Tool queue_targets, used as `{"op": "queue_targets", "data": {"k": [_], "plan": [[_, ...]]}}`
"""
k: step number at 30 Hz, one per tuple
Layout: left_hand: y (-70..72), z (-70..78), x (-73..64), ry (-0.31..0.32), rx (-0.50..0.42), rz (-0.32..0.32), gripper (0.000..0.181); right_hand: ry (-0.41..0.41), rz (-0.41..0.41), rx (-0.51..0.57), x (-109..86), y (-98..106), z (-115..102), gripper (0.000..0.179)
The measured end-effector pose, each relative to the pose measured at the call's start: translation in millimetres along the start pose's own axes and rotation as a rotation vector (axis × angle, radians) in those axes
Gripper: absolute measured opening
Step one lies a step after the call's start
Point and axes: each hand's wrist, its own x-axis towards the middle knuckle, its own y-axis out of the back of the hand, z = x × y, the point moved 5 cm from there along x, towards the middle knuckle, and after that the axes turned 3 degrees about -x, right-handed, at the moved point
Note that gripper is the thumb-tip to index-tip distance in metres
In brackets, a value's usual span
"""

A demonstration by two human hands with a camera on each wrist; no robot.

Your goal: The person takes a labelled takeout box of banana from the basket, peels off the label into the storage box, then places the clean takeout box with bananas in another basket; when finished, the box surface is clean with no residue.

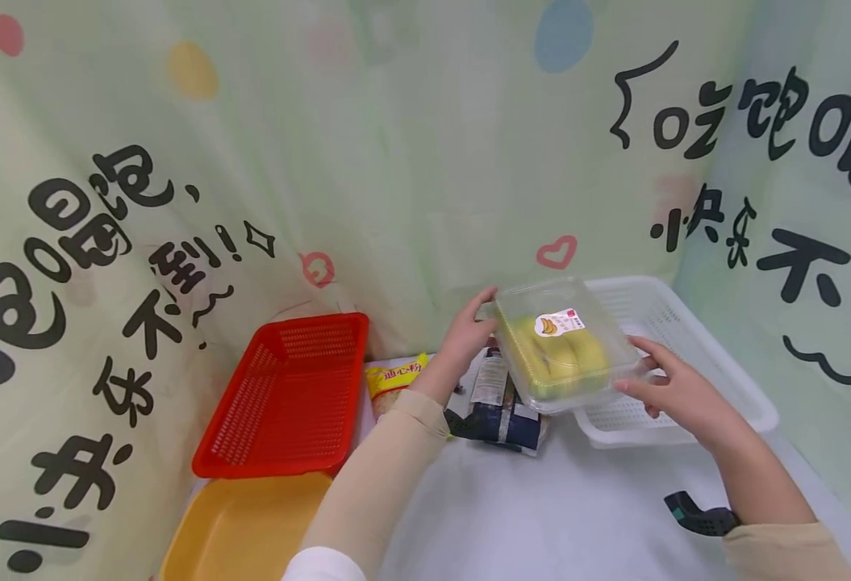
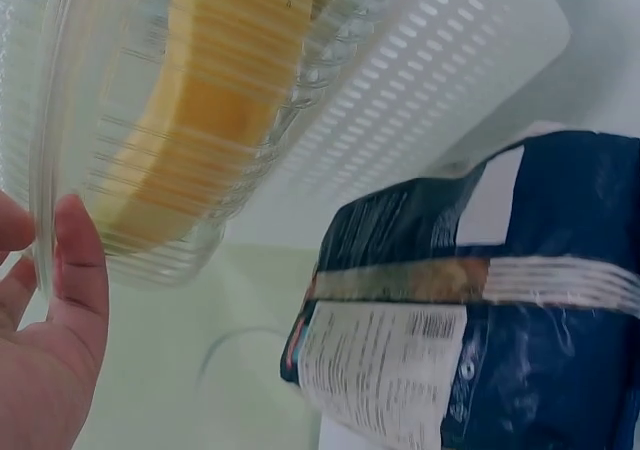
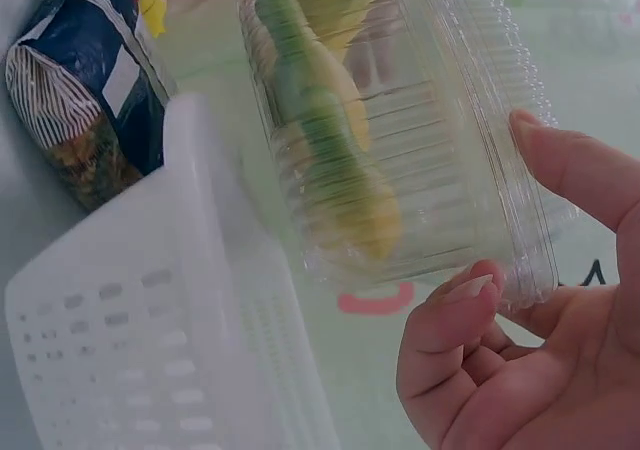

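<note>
A clear plastic clamshell box [image 1: 562,339] with yellow-green bananas [image 1: 573,355] inside is held up, tilted, between both hands. A white label with a banana picture is on its lid. My left hand [image 1: 467,335] pinches the rim at the box's left side; in the left wrist view the thumb and fingers [image 2: 80,265] close on that rim. My right hand [image 1: 675,386] grips the opposite edge, with fingers [image 3: 455,320] and thumb on the rim in the right wrist view. Under and behind the box stands a white perforated basket [image 1: 740,387].
A dark blue printed bag [image 1: 508,432] lies on the white table [image 1: 483,508] below the left hand. Beside it is a yellow packet [image 1: 389,379]. A red basket [image 1: 287,395] and a yellow tray [image 1: 251,516] stand at left. A printed curtain [image 1: 425,161] hangs behind.
</note>
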Motion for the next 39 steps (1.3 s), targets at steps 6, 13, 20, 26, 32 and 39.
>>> {"op": "queue_targets", "data": {"k": [6,13,20,26,32,39], "plan": [[22.7,-3.6,-7.8,0.011,-0.032,0.029,0.064,-0.017,-0.005,0.018,5.5,-23.3,-7.6,0.087],[47.2,-6.3,-16.8,0.056,-0.105,0.074,0.065,-0.021,-0.005,0.080,9.4,-48.3,-19.7,0.090],[65.3,-11.0,-25.2,0.074,-0.110,0.134,0.062,-0.026,0.015,0.082,13.1,-66.0,-27.9,0.094],[77.5,-16.9,-34.8,0.102,-0.150,0.191,0.060,-0.020,0.026,0.083,17.4,-79.4,-32.2,0.097],[85.4,-21.3,-42.2,0.094,-0.214,0.171,0.058,-0.015,0.022,0.091,19.2,-88.6,-38.2,0.096],[94.5,-26.1,-46.6,0.102,-0.260,0.168,0.057,0.000,0.012,0.094,21.3,-95.6,-43.2,0.095]]}}
